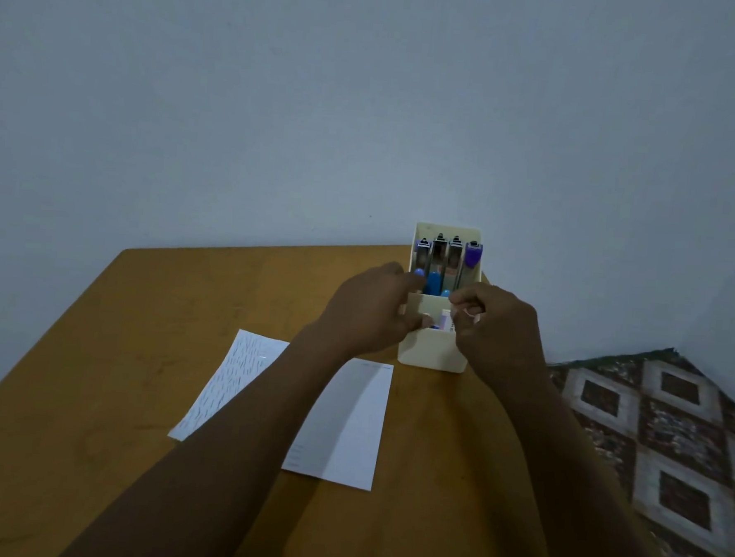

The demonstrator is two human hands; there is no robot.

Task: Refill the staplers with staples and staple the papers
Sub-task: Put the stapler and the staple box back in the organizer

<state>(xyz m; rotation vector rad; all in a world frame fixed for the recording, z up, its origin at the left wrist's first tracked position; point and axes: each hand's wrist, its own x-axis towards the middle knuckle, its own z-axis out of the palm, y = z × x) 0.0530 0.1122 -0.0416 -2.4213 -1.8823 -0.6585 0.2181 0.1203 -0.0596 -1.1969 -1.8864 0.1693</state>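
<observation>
Staplers (446, 261) upright in cream organizer (432, 355), centre frame; papers (342, 423) below on desk (94, 347). Left hand (368, 312) curled at organizer, contents unclear; right hand (496, 325) pinching small white item. Risk: organizer tips.

A cream holder (434, 351) stands on the wooden table (92, 390) near the pale wall (282, 101). In its taller back part four staplers (446, 261) stand upright side by side. Both hands reach to its lower front pocket: the left hand (368, 312) touches the holder's left edge, and the right hand (496, 325) has its fingers curled in a grip on something small and white. Two papers (344, 423) lie flat on the table beneath the forearms. A patterned cloth (669, 447) shows at right.
</observation>
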